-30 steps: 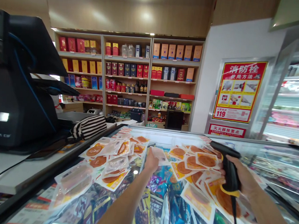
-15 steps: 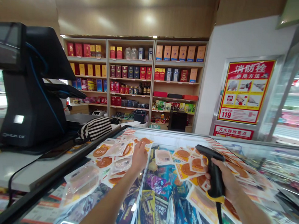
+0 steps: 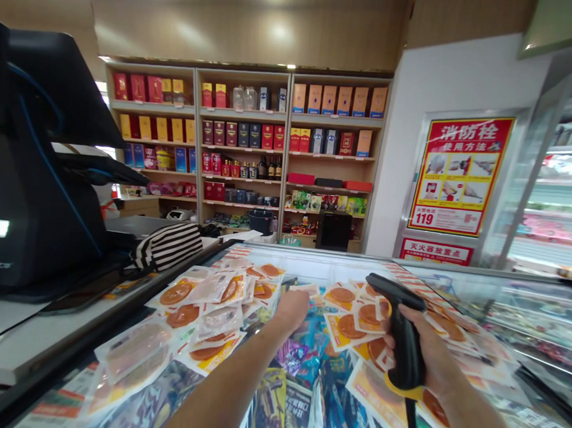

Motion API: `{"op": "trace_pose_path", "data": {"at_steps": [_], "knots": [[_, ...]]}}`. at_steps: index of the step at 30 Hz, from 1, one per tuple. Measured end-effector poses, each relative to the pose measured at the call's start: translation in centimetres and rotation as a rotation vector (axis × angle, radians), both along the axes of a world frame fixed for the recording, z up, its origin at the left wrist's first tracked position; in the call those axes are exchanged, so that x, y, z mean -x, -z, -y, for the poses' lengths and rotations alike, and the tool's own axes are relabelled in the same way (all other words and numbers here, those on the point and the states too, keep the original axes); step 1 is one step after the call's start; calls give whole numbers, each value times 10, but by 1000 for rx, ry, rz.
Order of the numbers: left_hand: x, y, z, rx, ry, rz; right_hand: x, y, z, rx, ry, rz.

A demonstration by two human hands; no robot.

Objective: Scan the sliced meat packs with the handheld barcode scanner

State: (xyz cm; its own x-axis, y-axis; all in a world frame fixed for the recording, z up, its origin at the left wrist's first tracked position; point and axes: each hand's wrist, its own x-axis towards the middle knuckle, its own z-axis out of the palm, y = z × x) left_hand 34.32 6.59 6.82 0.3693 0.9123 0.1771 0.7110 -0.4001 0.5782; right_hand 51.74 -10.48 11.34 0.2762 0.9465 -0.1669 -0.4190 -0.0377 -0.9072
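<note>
My right hand [image 3: 416,339] is wrapped around a black and yellow barcode scanner [image 3: 407,335], its head pointing left and its cable hanging down. My left hand [image 3: 293,307] is curled at a pale flat packet [image 3: 311,289] in the middle of the freezer. Its fingertips are partly hidden, but the fingers look closed on the packet's near edge. To the left lies a pile of flat packets [image 3: 215,293] with round orange-brown discs on them. Similar packets [image 3: 350,326] lie to the right, by the scanner. Blue and purple wrapped goods [image 3: 302,355] fill the space below.
A black register terminal [image 3: 44,156] stands on the counter at left, with a striped pouch [image 3: 169,245] beside it. The chest freezer's dark edge [image 3: 59,342] runs between counter and packets. Shelves of boxed goods [image 3: 245,135] and a red poster [image 3: 460,175] are behind.
My left hand has moved right, from the left pile to the pale packet in the middle. A disc packet lies where it was. My right hand still holds the scanner, and the view has shifted slightly.
</note>
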Motion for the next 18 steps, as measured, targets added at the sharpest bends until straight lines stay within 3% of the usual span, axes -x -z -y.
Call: {"op": "trace_pose_path", "data": {"at_steps": [5,9,11,14,18], "knots": [[-21,-21,-2,34,-81,125,-6,-6,7,-81,-23,-67],[-68,-9,23,67,-56,216,-11,-3,8,-69,-34,-79],[-73,-3,31,47,-67,249,-13,-1,7,-71,-11,-75],[-34,-9,25,-52,-162,287,-12,1,6,-38,14,-56],[79,-30,-1,-196,-420,307,-3,3,3,2,-18,-33]]}}
